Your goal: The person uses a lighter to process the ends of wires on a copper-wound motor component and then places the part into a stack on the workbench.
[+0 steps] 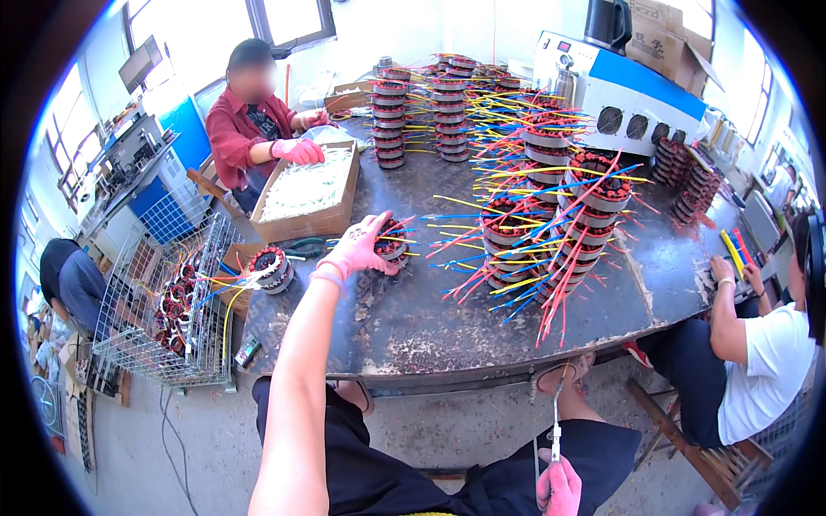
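Reaching far across the dark, scuffed metal surface (pixel 413 327), the pink-gloved left hand (pixel 357 248) spreads its fingers over a round stator (pixel 391 241) with coloured wires. Near the lap, the right hand (pixel 559 488) is clamped on a thin tool (pixel 556 434).

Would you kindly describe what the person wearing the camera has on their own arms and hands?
Both hands wear thin pink gloves: the left hand and the right hand. The left glove ends in a rolled cuff at the wrist. The left forearm is bare, with no sleeve, watch or band in view.
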`<state>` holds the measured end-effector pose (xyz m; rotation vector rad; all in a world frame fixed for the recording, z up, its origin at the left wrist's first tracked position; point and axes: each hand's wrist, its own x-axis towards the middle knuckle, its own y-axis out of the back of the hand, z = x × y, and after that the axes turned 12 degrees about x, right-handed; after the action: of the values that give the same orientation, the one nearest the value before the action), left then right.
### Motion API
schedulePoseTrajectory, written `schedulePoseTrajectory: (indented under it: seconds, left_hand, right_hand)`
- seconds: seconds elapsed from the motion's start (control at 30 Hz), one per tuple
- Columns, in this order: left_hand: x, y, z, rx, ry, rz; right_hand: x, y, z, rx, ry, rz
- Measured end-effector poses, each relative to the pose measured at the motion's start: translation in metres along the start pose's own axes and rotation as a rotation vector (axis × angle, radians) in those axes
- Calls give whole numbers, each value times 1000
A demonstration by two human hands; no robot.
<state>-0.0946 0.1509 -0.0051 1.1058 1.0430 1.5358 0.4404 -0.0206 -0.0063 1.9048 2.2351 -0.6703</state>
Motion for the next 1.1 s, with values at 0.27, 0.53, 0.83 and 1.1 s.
schedulePoseTrajectory:
  seconds: [0.27,0.53,0.83,1.1]
  left_hand:
    - [3,3,7,94,-14,-85]
    - [2,8,6,37,50,-133]
    - [2,8,9,103,26,-123]
    - [2,4,4,113,-50,-85]
  right_hand:
    - [-2,-1,-4,8,1,19]
    - [-7,-4,-14,20,0,48]
    - [-1,0,-5,25,24,11]
    - [-1,2,-8,34,-22,52]
